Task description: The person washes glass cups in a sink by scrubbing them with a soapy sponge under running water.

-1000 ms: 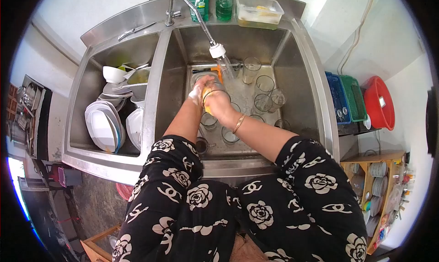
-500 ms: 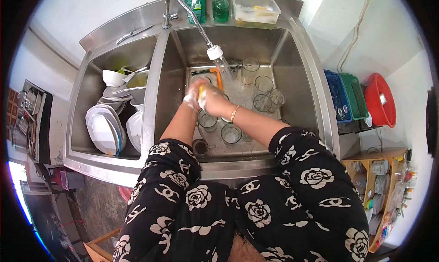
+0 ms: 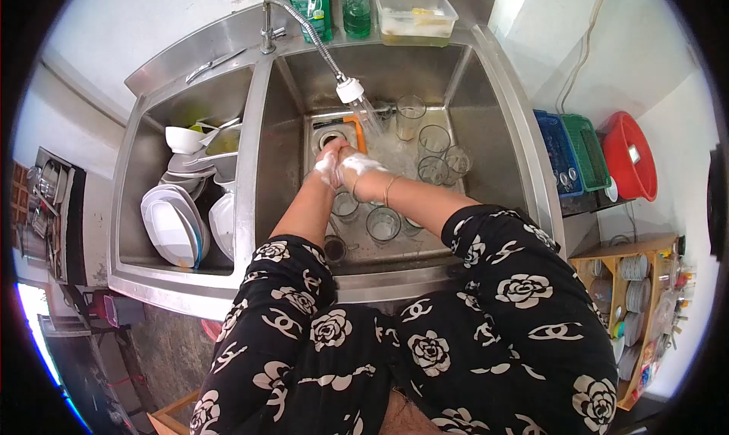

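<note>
Dull grey stainless-steel double sink [image 3: 493,146], smooth clear glass tumblers [image 3: 383,225], glossy white oval plates [image 3: 168,230], shiny red round plastic basin [image 3: 630,132], matt black flower-printed cloth sleeves [image 3: 497,245]

Off-white roses [image 3: 429,354] and interlocking curves [image 3: 555,331] pattern the black garment [image 3: 372,351], including the left sleeve [image 3: 292,279] and right sleeve [image 3: 524,289], both ending short of the wrists [image 3: 373,185]. A thin gold-toned bracelet [image 3: 388,191] circles the right wrist; white suds [image 3: 361,162] mark the left hand [image 3: 329,161] and right hand [image 3: 348,169].
</note>
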### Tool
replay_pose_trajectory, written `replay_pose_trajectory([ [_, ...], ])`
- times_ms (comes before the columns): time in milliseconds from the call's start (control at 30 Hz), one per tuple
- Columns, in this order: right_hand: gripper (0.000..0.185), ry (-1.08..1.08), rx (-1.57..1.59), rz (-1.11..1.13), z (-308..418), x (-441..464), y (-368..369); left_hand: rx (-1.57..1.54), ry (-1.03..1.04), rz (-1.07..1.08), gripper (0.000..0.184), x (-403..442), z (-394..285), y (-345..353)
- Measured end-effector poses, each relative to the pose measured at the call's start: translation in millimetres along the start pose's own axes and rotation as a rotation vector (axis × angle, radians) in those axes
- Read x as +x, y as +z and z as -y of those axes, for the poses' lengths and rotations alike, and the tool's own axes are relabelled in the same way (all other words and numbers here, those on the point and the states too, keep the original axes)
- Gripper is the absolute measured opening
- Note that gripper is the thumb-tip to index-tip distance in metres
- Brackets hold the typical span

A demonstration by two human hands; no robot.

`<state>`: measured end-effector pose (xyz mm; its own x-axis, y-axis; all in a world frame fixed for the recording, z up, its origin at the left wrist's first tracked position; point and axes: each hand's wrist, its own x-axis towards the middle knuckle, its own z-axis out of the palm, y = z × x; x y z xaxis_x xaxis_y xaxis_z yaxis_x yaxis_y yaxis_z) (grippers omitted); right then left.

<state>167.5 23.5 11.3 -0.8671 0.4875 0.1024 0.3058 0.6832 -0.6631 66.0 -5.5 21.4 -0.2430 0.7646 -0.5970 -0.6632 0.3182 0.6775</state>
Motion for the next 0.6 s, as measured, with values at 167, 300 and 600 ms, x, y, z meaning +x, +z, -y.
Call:
replay_pose_trajectory([
  [167,0.028,0.232,0.134,0.049,-18.6,16.6,22.8,-0.123,-0.078,0.122,0.026,-1.2,-3.4,-3.7],
  [300,0.024,0.131,0.236,0.049,11.1,6.7,-13.3,-0.326,-0.029,0.158,0.025,8.3,-5.6,-5.6],
  [600,0.029,0.174,0.341,-0.175,29.4,-31.9,-30.0,-0.404,-0.070,0.032,0.027,14.4,-14.7,-20.5],
])
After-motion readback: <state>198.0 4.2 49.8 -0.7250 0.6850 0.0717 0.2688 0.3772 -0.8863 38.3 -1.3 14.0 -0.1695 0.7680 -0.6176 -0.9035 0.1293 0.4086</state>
